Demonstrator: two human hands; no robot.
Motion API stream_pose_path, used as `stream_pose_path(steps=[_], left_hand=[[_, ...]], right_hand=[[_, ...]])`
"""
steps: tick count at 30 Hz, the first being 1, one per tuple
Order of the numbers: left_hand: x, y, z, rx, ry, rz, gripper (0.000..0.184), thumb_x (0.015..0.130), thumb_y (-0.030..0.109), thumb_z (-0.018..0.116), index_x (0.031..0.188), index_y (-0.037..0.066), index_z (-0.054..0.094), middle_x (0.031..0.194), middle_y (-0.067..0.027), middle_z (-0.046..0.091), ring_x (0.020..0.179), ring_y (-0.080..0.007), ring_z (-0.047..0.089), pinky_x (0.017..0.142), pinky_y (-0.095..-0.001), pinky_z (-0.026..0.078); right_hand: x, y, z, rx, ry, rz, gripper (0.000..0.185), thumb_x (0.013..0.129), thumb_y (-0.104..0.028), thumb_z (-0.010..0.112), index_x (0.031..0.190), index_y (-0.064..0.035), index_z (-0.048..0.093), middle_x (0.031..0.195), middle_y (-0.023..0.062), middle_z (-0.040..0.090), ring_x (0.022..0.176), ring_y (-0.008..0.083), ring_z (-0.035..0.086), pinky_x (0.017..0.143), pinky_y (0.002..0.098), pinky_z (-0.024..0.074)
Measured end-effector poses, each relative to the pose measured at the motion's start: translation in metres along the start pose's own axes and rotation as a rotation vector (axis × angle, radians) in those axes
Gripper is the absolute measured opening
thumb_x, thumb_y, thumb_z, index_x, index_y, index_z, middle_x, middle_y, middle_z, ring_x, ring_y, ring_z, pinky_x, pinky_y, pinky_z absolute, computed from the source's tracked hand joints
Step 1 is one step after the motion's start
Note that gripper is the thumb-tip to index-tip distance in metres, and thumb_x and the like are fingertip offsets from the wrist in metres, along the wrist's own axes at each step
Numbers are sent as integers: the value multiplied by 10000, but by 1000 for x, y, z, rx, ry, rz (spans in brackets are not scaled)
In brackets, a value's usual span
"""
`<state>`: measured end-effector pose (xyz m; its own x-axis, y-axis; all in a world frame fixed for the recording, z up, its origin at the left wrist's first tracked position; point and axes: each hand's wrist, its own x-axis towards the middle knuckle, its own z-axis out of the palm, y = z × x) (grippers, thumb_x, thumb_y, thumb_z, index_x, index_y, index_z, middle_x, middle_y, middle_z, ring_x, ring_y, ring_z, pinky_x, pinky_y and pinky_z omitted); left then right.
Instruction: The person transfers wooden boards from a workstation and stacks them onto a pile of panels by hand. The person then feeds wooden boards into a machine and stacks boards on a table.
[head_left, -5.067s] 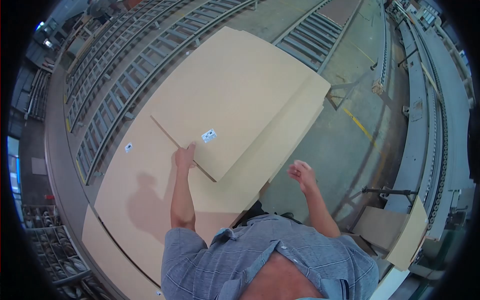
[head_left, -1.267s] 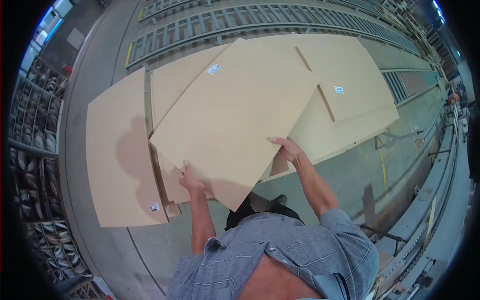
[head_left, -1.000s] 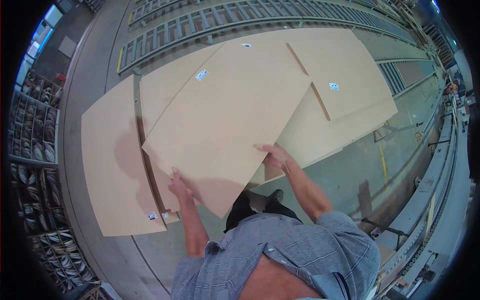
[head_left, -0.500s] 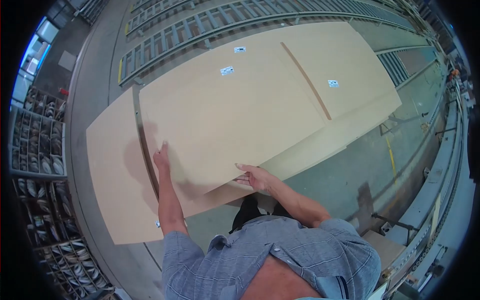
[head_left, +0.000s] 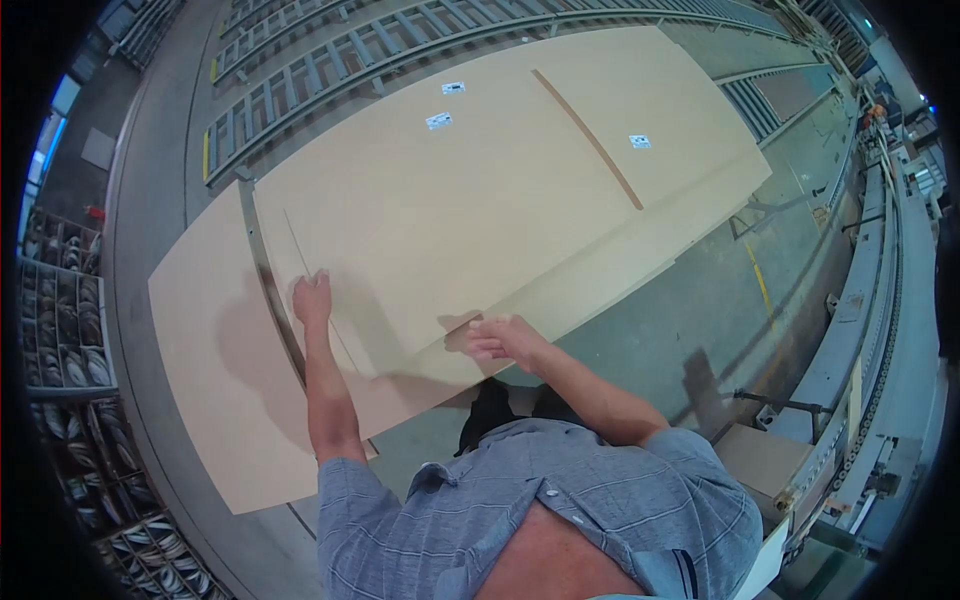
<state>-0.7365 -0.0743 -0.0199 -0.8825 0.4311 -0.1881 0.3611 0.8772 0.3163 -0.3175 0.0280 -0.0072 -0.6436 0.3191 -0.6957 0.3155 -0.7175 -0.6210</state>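
Note:
A flat, light-brown panel [head_left: 430,220] lies on larger boards, with a small label near its far edge. My left hand [head_left: 312,298] is at its left edge, fingers curled on that edge. Over the panel's near edge, my right hand [head_left: 503,340] hovers with its fingers apart and holds nothing; its shadow falls on the boards. To the right, beyond a thin brown edge, lies another labelled panel [head_left: 680,110]. A separate board [head_left: 200,350] is on the left, past a narrow dark gap.
Roller conveyors [head_left: 340,75] run behind the boards, and another roller section [head_left: 750,108] stands at the back right. Racks of coiled items [head_left: 75,340] line the left side. A long machine rail [head_left: 840,330] curves along the right, near a brown box [head_left: 765,455].
The held panel has turned and been lowered flat, lining up beside the right-hand panel. My right hand has let go of its near edge; my left hand has shifted along to its left edge.

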Motion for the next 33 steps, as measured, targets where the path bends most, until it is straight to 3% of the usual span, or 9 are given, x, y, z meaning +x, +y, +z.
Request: stream_pose_path(steps=[4, 14, 17, 19, 22, 24, 26, 30, 33], left_hand=[[-21, -1, 48, 17, 83, -16, 917, 885, 529, 731, 1499, -71, 410, 1538, -295, 452, 1474, -421, 381, 1188, -492, 352], [1, -37, 84, -285, 33, 279, 1058, 827, 410, 827, 1600, -41, 263, 1620, -266, 354, 1526, -408, 306, 1245, -481, 301], [-72, 32, 61, -84, 299, 104, 911, 865, 379, 794, 1552, -40, 367, 1564, -259, 439, 1481, -415, 380, 1214, -494, 341], [-120, 78, 83, -359, 493, 128, 795, 896, 350, 761, 1507, -37, 430, 1505, -261, 500, 1434, -423, 434, 1190, -505, 363], [-236, 153, 168, -322, 649, 442, 601, 933, 275, 698, 1417, -38, 525, 1401, -270, 584, 1348, -441, 512, 1152, -524, 387], [-359, 199, 231, -267, 461, 690, 613, 886, 177, 700, 1428, -42, 511, 1419, -265, 567, 1371, -439, 481, 1182, -521, 345], [-530, 264, 193, -218, 46, 991, 582, 882, 132, 719, 1416, -15, 538, 1477, -251, 530, 1404, -438, 457, 1191, -512, 342], [-606, 298, 324, -110, -571, 1470, 608, 896, 232, 772, 1409, -8, 552, 1496, -257, 523, 1356, -414, 536, 1121, -466, 442], [-653, 351, 345, 115, -908, 1344, 649, 874, 318, 792, 1375, -36, 579, 1394, -262, 610, 1214, -396, 651, 1034, -455, 510]], right_hand=[[-53, 15, -15, 158, -172, -41, 415, 1052, -280, 617, 1342, 15, 584, 1211, 132, 714, 1050, 231, 723, 883, 342, 589], [-184, 213, -210, 303, 460, -84, 405, 1011, -271, 642, 1319, -19, 566, 1216, 193, 695, 1065, 317, 710, 903, 415, 590], [-241, 306, -284, 363, 582, -69, 394, 1008, -245, 624, 1321, -17, 550, 1238, 195, 683, 1075, 323, 705, 909, 429, 591], [-288, 353, -331, 455, 701, -73, 389, 1013, -251, 616, 1315, -18, 542, 1253, 192, 676, 1076, 322, 702, 904, 433, 591], [-367, 428, -385, 721, 903, -127, 420, 1023, -319, 622, 1307, -25, 526, 1275, 177, 668, 1070, 316, 698, 887, 430, 589], [-419, 476, -429, 935, 1044, -262, 472, 1019, -394, 645, 1299, -36, 516, 1283, 161, 667, 1063, 310, 696, 878, 424, 586], [-464, 503, -464, 1131, 1166, -560, 659, 995, -499, 667, 1427, -47, 461, 1315, 137, 649, 1069, 298, 687, 866, 415, 582], [-571, 488, -516, 1342, 1396, -940, 1069, 933, -656, 660, 1663, -64, 152, 1612, 182, 409, 1344, 344, 547, 1054, 459, 486], [-640, 494, -564, 1438, 1574, -1123, 1134, 911, -674, 675, 1667, -47, 108, 1625, 198, 380, 1362, 351, 528, 1063, 447, 465]])
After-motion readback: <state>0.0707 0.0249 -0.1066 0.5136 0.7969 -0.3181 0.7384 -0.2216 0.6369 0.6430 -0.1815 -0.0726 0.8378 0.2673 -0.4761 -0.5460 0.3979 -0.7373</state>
